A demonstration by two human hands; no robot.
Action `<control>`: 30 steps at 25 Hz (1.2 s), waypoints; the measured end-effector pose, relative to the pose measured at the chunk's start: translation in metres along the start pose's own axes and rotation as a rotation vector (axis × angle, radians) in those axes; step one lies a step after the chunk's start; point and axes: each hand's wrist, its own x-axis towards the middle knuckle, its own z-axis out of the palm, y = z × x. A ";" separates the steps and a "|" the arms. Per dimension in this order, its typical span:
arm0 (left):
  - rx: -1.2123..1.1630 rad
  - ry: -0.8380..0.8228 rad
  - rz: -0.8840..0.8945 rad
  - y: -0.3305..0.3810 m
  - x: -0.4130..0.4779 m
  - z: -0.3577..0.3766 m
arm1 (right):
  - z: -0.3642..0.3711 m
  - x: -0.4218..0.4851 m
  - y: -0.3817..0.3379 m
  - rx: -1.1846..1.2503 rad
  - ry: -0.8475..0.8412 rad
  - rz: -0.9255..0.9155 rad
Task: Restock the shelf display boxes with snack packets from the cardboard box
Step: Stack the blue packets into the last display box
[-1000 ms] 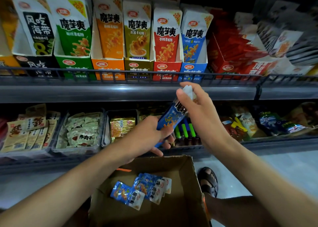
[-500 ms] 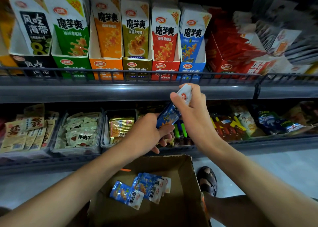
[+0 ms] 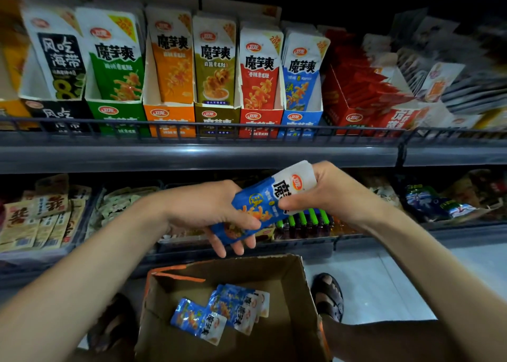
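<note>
The shelf (image 3: 192,156) runs across just above both hands, and the cardboard box (image 3: 290,334) stands open on the floor straight below them. On the shelf, the blue display box (image 3: 300,121) sits almost directly above the right hand (image 3: 329,194), a touch to its left and farther from the left hand (image 3: 208,208). The right hand is therefore the nearer one for the lift.

Between the hands is a bundle (image 3: 260,205) of blue packets; how many cannot be told. Its long axis slants from low at the left hand to high at the right hand, white top end uppermost. It would probably need turning upright to match the packets already standing in the display box.

The left hand holds the lower end, fingers curled underneath and thumb over the printed face. The right hand grips the white end, thumb across the front and fingers wrapped behind. Both forearms reach up and inward from the lower corners.

A few loose packets (image 3: 219,315) lie flat in the cardboard box, below the left hand and well apart from it.
</note>
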 end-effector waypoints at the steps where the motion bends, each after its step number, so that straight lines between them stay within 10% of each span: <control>1: -0.002 0.001 0.000 0.001 0.000 -0.001 | 0.004 0.002 0.002 0.012 0.026 -0.013; 11: -0.371 0.572 0.349 0.054 0.021 -0.001 | -0.034 -0.007 -0.010 0.393 0.620 -0.210; 15: 0.399 1.135 0.412 0.068 0.052 0.002 | -0.068 -0.007 -0.030 0.406 0.862 -0.311; 20: 1.001 1.300 0.379 0.070 0.085 0.002 | -0.114 0.014 -0.073 -0.115 0.890 -0.270; 25: 0.997 1.311 0.366 0.070 0.096 -0.003 | -0.117 0.043 -0.123 -0.918 0.714 -0.118; 30: 0.972 1.306 0.395 0.069 0.097 -0.007 | -0.113 0.078 -0.144 -1.134 0.567 -0.117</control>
